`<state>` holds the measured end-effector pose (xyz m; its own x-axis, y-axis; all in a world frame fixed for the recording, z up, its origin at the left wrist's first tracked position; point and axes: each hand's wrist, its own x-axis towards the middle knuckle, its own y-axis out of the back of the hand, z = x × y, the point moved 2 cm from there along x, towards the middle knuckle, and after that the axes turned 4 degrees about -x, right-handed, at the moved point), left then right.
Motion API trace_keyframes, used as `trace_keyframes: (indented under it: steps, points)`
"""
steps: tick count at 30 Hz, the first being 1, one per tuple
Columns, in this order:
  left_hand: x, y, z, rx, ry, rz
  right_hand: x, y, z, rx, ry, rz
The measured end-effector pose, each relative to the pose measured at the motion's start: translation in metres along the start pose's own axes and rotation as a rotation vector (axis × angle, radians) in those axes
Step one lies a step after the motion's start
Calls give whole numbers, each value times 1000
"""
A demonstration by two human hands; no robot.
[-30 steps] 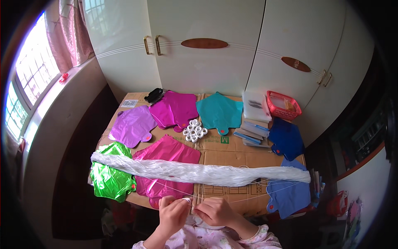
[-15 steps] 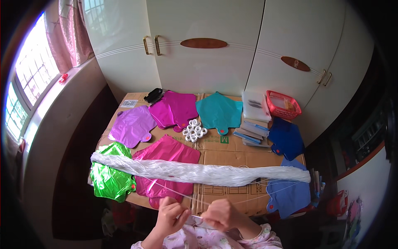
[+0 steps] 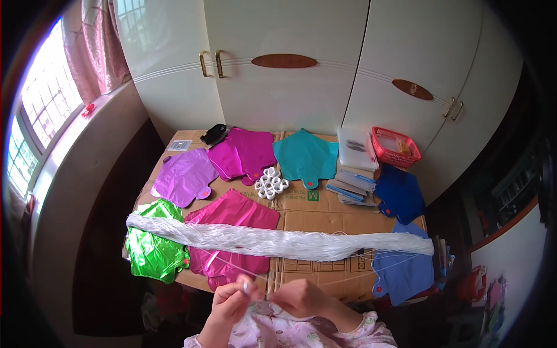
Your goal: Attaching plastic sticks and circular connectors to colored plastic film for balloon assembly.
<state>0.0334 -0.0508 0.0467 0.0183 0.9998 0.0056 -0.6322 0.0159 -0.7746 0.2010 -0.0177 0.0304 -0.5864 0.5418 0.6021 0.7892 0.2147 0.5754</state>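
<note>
Window [image 3: 49,87] sat at far left, pink curtain [image 3: 103,52] beside it. On the cardboard-covered table [image 3: 310,219], green foil piece [image 3: 154,255] lay at the left edge, purple foil piece [image 3: 184,177] behind it. Long white string bundle [image 3: 290,243] ran nearly the full width — left end on the green foil, middle across the pink foil piece [image 3: 232,213] and bare cardboard, right end over the light blue foil piece [image 3: 400,275]. Black item [image 3: 214,134] was at the back edge, kind unclear, next to magenta foil piece [image 3: 241,153].

Left hand [image 3: 232,298] was in front of the table's near edge, fingers closed on a small white roll [image 3: 247,287] at the fingertips. Loose thread [image 3: 243,269] slanted down from the bundle toward both hands. Cluster of white rolls [image 3: 270,184] stood farther back, on bare cardboard. Right hand [image 3: 299,298] was just beside the left, fingers curled and blurred — couldn't tell if they gripped thread.

Teal foil piece [image 3: 306,156] lay behind, then clear plastic bags [image 3: 355,152], a stack of cards [image 3: 353,187] in front of those, red basket [image 3: 396,147] at the back right corner. Navy foil piece [image 3: 400,194] lay on the right edge, light blue one nearer.
</note>
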Motion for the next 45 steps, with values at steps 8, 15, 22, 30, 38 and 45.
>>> trace_keyframes:
  steps: [8, 15, 22, 30, 38, 45]
  points:
    - [-7, 17, -2, 32, 262, -327, 0, 10, 6, 21, -36, -1]
    - [7, 8, -3, 1041, -10, -716, 0, 32, -7, -20, -104, 32]
    - [8, -3, 0, 1488, -117, -513, -8, 28, -16, -68, -116, 3]
    - [7, 4, -8, 1293, -152, -309, -16, 18, -14, 7, -110, -1]
    - [3, -2, -18, 167, 112, 37, -17, 8, -8, -26, -165, -12]
    - [2, 20, -23, 270, 156, -480, -18, 16, 0, -25, -188, 10]
